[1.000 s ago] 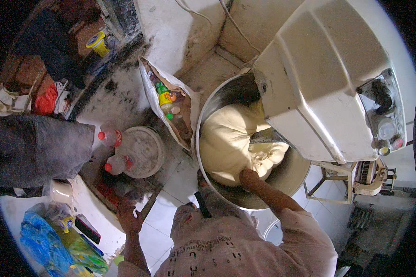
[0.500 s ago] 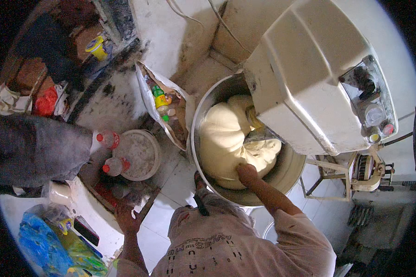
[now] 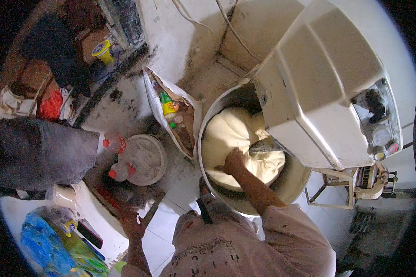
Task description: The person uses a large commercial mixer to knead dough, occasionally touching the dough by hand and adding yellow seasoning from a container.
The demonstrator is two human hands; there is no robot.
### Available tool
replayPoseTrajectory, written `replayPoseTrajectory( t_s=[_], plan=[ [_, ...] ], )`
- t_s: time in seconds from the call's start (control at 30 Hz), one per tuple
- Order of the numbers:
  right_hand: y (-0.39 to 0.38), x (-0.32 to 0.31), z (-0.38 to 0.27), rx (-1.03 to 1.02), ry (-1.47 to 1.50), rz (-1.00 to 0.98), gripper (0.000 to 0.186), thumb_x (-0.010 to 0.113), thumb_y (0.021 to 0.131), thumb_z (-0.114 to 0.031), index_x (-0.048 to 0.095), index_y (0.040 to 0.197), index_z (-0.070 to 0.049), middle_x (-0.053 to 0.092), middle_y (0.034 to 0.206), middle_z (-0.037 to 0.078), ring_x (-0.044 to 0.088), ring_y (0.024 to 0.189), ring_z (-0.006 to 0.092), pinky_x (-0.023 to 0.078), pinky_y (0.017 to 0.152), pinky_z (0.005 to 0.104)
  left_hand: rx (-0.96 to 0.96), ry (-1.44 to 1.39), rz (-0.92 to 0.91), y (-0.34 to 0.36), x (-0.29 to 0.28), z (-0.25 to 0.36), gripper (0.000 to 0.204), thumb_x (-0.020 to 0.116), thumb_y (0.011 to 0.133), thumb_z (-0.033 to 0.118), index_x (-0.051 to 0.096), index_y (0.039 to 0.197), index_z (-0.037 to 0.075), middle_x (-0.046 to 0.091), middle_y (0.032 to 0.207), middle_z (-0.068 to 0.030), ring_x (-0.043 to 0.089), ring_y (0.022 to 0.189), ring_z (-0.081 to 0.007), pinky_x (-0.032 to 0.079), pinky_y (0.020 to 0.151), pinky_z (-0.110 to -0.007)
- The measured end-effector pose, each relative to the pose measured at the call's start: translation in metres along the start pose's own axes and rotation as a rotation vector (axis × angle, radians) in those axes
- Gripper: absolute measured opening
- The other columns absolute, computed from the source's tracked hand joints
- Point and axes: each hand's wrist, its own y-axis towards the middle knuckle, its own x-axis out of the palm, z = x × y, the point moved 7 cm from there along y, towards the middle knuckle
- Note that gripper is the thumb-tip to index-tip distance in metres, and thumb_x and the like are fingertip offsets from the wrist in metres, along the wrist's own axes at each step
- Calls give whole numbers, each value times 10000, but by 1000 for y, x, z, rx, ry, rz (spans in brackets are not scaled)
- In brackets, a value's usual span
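Note:
Pale dough (image 3: 229, 131) fills much of a round metal mixing bowl (image 3: 209, 182), coiled about a metal mixer arm (image 3: 259, 147) under the machine's head. My right hand (image 3: 233, 162) lies on the near side of the dough, thumb apart from the fingers and pressing its surface. It grips nothing that I can see. Down to the left, my left hand (image 3: 133, 224) is beside the corner of a white counter, next to a dark edge (image 3: 153, 207). Its thumb stands apart from the fingers, which are partly in shadow.
The mixer's big cream housing (image 3: 319, 97) overhangs the bowl. Left of it stand an open sack (image 3: 173, 117) with bottles, a white lidded bucket (image 3: 148, 159), and red-capped bottles (image 3: 114, 144). A phone (image 3: 89, 235) and plastic bags (image 3: 44, 244) lie on the counter. A dark-clothed person (image 3: 55, 51) is at the upper left.
My right hand has shifted left and away from me over the dough, its fingers spreading from a more closed shape. The whole view has moved slightly. My left hand stays by the counter corner.

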Motion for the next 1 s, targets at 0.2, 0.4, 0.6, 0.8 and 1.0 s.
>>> replayPoseTrajectory(
  t_s=[0.2,0.4,0.6,0.8,1.0],
  plan=[
    [23,42,-6,63,167,-54,382,544,717,-354,640,885,-24,576,960,211,547,900,348,435,708,450,-131,-29,-174,-40,64,-69,187,549,668,158,599,795,30,557,961,-201,419,1100,-365,255,997,-502],
    [0,88,15,-5,550,181,188,532,746,-168,639,824,-35,613,843,160,596,813,293,479,668,426,-57,93,-83,-21,38,-32,213,545,676,163,594,842,38,516,1126,-176,389,1150,-338,235,1005,-483],
    [-83,53,48,-210,184,-55,232,573,717,-197,606,835,0,588,742,191,597,744,316,488,650,426,-44,60,-91,-29,53,-51,201,546,655,139,585,830,48,499,1156,-170,394,1144,-336,261,989,-482],
    [-87,-43,44,-74,429,237,638,636,685,-450,512,1056,54,536,1034,237,523,972,342,443,791,439,-53,142,45,-36,48,-50,184,568,626,132,579,795,60,529,1056,-165,431,1077,-358,295,953,-485],
    [-29,24,1,-80,94,-236,542,615,685,-458,594,970,3,575,1023,177,555,936,290,445,778,385,-57,121,-29,-25,35,-38,182,566,651,130,584,818,61,555,1003,-166,461,1049,-345,295,953,-485]
  ],
)
